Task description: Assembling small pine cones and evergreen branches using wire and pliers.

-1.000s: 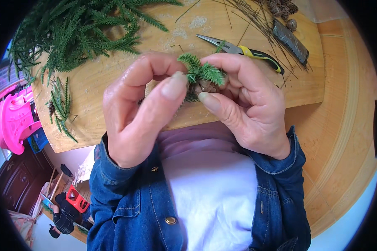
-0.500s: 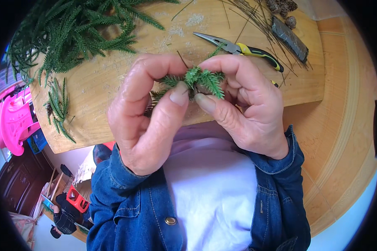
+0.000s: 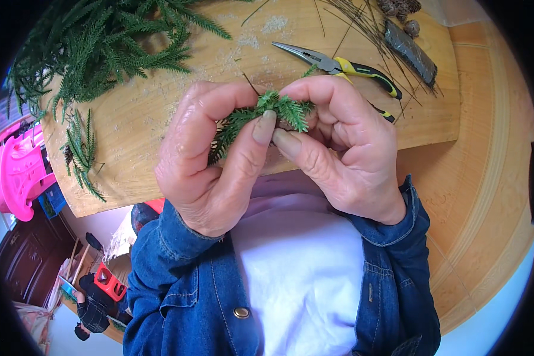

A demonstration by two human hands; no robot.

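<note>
Both hands meet over the near part of the table, fingers closed round a small bunch of green conifer sprigs (image 3: 288, 108). My left hand (image 3: 204, 154) pinches the bunch between thumb and bent forefinger, and a longer frond shows behind that thumb. On the other side my right hand (image 3: 350, 139) grips it with thumb and forefinger, the other fingers curled in. A thin brown stem or wire (image 3: 250, 85) sticks up beyond the left fingertips. The base of the bunch is hidden by the thumbs.
Long-nose pliers (image 3: 350, 66) with yellow and black handles lie open beyond my right hand. Thin brown wires (image 3: 362, 24), a dark wrapped bar (image 3: 410, 53) and cones (image 3: 400, 7) sit far right. Conifer branches (image 3: 110, 47) cover the far left; a loose sprig (image 3: 82, 148) lies nearer.
My left hand has tilted and its thumb has slid slightly right and up on the sprigs, showing more of the frond behind it. The right hand has shifted slightly left.
</note>
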